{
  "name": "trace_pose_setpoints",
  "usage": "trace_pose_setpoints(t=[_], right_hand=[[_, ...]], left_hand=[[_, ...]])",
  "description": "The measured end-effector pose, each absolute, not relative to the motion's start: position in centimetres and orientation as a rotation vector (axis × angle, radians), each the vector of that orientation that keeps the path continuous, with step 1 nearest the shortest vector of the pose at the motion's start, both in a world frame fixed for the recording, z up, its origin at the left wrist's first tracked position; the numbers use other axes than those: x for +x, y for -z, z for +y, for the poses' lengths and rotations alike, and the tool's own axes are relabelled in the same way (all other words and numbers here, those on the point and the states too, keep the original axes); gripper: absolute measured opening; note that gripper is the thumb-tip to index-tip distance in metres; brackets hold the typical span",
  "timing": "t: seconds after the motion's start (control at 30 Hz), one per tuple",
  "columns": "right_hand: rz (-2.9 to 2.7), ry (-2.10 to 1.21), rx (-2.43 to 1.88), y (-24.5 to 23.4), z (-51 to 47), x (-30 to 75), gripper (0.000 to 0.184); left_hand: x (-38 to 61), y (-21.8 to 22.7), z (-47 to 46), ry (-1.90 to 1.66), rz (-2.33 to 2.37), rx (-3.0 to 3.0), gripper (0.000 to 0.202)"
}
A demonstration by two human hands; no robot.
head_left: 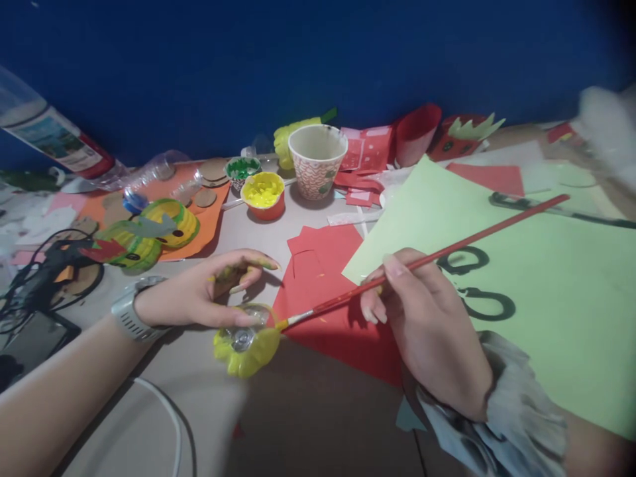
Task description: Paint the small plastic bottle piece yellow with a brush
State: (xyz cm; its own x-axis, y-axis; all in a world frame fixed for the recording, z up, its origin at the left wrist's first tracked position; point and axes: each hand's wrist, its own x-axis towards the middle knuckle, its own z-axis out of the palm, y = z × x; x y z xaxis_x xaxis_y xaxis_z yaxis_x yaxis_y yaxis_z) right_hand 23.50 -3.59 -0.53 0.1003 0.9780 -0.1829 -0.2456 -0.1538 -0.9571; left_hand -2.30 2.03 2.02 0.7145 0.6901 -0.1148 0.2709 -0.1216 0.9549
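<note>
Yellow paint coats the ridged outside of a cut-off bottle bottom (251, 354), which is near the front of the table (213, 424), just left of a sheet of red paper (362, 354). Its inner base is clear plastic. The left hand (218, 288), with a grey watch (136, 308) on its wrist, lies over it: the thumb stretches across its opening and touches it, while the fingers are half curled and stand well apart from the thumb, smeared with yellow-green paint. The right hand (427, 318) pinches a red paintbrush (477, 237) between thumb and fingers, closed round the handle as on a pen. The yellow brush tip touches the right edge of the bottle bottom.

Beyond the hands are a cup of yellow paint (265, 212), a cup of green paint (232, 183) and a larger patterned paper cup (315, 169). Two painted bottle pieces (181, 228) with dark eyes are side by side on the left, partly on orange paper (213, 212). Pale green paper (561, 278) spreads under the right arm, with two black loops (507, 306) like scissor handles on it.
</note>
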Motion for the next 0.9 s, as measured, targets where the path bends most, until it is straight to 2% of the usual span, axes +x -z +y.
trace_pose_setpoints(t=[0.73,0.9], right_hand=[[-0.958,-1.376,-1.111,0.03,-3.90,22.88,0.023],[-0.831,-1.324,-0.999,0.29,-3.74,23.00,0.021]], left_hand=[[-2.41,-2.59,1.88,-0.341,0.797,1.665,0.048],[-2.66,-2.43,2.00,-0.331,0.793,1.726,0.049]])
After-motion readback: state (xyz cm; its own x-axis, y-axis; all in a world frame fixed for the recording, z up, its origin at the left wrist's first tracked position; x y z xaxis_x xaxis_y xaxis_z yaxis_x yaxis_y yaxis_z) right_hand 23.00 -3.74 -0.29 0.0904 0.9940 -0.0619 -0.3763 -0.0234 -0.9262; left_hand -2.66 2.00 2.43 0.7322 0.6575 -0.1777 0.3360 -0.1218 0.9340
